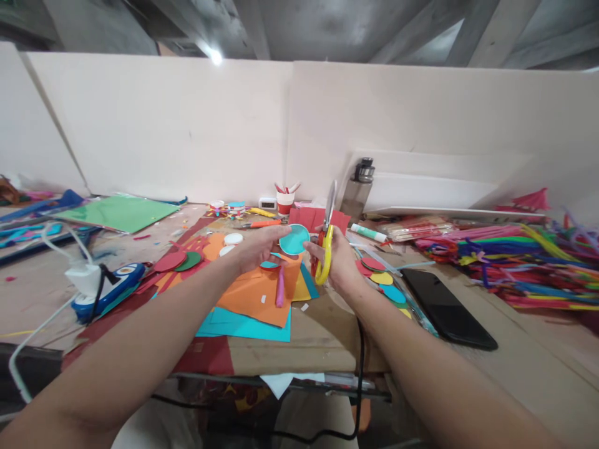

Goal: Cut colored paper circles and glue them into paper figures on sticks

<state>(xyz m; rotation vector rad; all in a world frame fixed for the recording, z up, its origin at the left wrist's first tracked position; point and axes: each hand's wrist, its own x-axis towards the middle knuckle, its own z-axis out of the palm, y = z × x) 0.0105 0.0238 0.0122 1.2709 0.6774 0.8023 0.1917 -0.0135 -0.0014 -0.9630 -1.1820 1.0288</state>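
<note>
A round blue paper disc (294, 241) with a pale rim is pinched at its left edge by my left hand (259, 248). My right hand (342, 260) is closed around yellow-handled scissors (324, 257), whose blades point upward. Its thumb also touches the disc's right edge. Below the hands lie orange paper (253, 293), turquoise paper (243, 327) and a pink pen (280, 287). White discs (233, 239) rest just beyond my left wrist. Coloured paper circles (382, 278) are spread beside my right forearm, and red paper (337, 219) lies behind the scissors.
A black phone (447, 307) and a heap of pipe cleaners (515, 262) are on the right. At the back stand a bottle (356, 193) and a cup of sticks (285, 202). A blue power strip (112, 290) with cables and a green sheet (121, 212) occupy the left.
</note>
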